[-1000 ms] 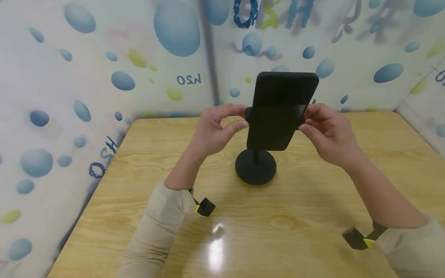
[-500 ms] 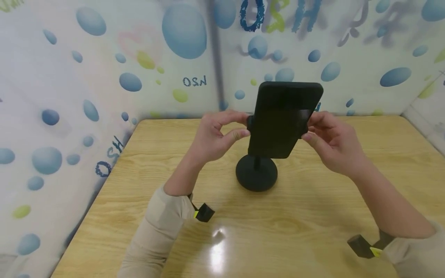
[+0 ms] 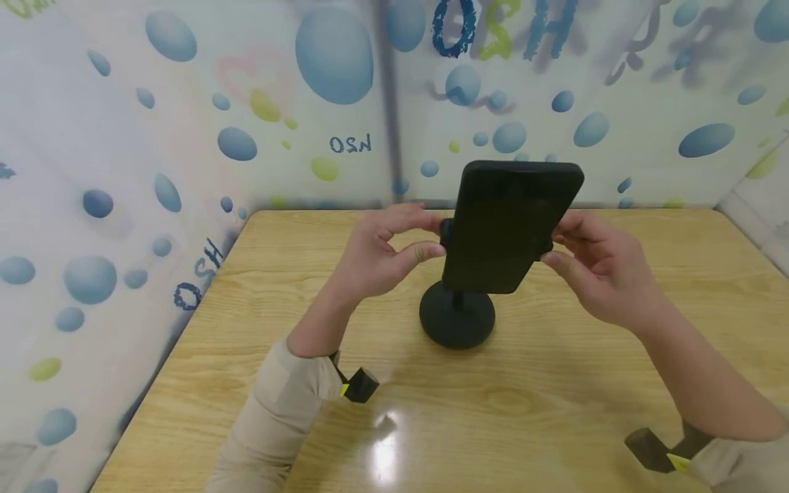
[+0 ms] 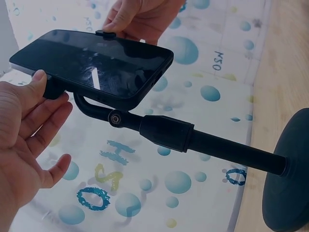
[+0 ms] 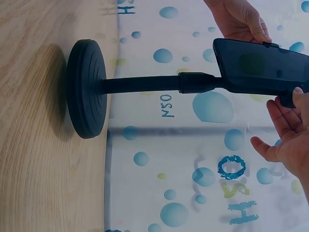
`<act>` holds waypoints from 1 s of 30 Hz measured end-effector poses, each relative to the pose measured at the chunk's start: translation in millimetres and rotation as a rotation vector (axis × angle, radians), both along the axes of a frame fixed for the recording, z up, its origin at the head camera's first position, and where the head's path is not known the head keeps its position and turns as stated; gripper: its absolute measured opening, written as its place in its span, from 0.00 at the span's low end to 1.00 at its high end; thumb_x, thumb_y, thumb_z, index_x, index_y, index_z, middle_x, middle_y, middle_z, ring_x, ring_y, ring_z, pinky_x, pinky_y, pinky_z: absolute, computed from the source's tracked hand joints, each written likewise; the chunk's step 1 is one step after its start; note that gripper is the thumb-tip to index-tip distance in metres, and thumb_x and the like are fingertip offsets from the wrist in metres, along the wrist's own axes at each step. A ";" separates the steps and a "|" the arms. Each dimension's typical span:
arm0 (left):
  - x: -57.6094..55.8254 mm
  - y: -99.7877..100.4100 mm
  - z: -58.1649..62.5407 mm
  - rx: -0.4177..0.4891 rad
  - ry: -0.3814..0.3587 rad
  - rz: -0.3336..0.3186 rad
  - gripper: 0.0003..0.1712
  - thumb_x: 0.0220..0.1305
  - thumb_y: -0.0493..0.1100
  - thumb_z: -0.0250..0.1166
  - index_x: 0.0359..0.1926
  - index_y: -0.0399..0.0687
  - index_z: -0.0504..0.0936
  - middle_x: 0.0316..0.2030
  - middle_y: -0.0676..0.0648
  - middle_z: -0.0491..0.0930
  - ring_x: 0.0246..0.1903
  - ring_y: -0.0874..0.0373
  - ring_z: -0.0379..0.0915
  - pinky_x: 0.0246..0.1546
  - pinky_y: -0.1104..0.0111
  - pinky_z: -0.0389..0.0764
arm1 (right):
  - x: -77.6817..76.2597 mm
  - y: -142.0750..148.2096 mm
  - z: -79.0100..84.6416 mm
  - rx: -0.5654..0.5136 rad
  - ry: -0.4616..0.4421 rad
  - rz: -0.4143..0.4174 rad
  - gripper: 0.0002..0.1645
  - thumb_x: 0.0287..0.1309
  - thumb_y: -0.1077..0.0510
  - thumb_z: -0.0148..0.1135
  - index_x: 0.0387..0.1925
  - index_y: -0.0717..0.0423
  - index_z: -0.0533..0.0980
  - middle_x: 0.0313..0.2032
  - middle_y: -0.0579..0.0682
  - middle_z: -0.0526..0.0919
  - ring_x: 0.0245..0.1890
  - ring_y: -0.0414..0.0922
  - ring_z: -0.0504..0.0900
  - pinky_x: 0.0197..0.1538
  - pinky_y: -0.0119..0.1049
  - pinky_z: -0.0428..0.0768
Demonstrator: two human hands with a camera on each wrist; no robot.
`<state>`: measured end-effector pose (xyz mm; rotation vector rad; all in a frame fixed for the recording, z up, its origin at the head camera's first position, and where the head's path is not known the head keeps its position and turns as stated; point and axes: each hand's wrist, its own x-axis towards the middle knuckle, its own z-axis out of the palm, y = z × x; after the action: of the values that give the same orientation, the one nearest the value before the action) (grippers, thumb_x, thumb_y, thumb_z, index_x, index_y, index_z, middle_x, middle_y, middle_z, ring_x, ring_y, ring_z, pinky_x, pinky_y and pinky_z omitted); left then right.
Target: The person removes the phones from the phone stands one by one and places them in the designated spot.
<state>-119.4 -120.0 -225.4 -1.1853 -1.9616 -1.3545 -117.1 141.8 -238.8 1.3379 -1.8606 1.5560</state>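
Observation:
A black smartphone (image 3: pixel 510 229) with a dark screen sits tilted in the clamp of a black phone stand (image 4: pixel 166 133). The stand's round base (image 3: pixel 457 318) rests on the table below it. At the phone's left side, my left hand (image 3: pixel 385 250) pinches the clamp's left arm (image 3: pixel 446 233) between thumb and fingers. On the opposite side my right hand (image 3: pixel 607 270) pinches the right clamp arm (image 3: pixel 542 248), its fingertips partly hidden behind the phone. In the left wrist view, the stand's neck joint (image 4: pixel 115 118) shows under the phone. The clamp's back is mostly hidden.
The wooden table (image 3: pixel 246 322) spreads around the stand. Behind and to the left stands a pale wall (image 3: pixel 265 137) printed with blue and green bubbles and letters. A small black wrist camera (image 3: pixel 361 385) hangs at the left sleeve, another black camera (image 3: pixel 648 450) at the right.
In the head view the phone, stand and both hands sit somewhat lower, while the view itself has shifted. Both hands keep their pinch on the clamp arms.

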 end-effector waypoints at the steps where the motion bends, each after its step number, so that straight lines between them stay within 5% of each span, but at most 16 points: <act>1: 0.7 -0.2 0.1 0.001 0.004 0.001 0.17 0.40 0.25 0.69 0.37 0.26 0.80 0.29 0.38 0.81 0.35 0.53 0.77 0.50 0.59 0.70 | 0.4 -0.2 0.0 -0.004 0.000 0.009 0.27 0.55 0.57 0.58 0.39 0.84 0.65 0.42 0.46 0.76 0.44 0.40 0.77 0.52 0.28 0.71; 30: 5.0 -4.6 -0.8 -0.008 0.035 -0.047 0.17 0.36 0.23 0.70 0.34 0.27 0.81 0.28 0.38 0.82 0.35 0.53 0.78 0.52 0.59 0.69 | 7.5 -2.7 -3.6 0.002 0.008 0.025 0.28 0.54 0.56 0.58 0.36 0.84 0.66 0.41 0.46 0.76 0.46 0.39 0.77 0.52 0.28 0.70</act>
<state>-114.4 -124.6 -226.2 -1.2577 -1.9280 -1.3417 -109.6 139.1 -242.4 1.3713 -1.8476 1.5592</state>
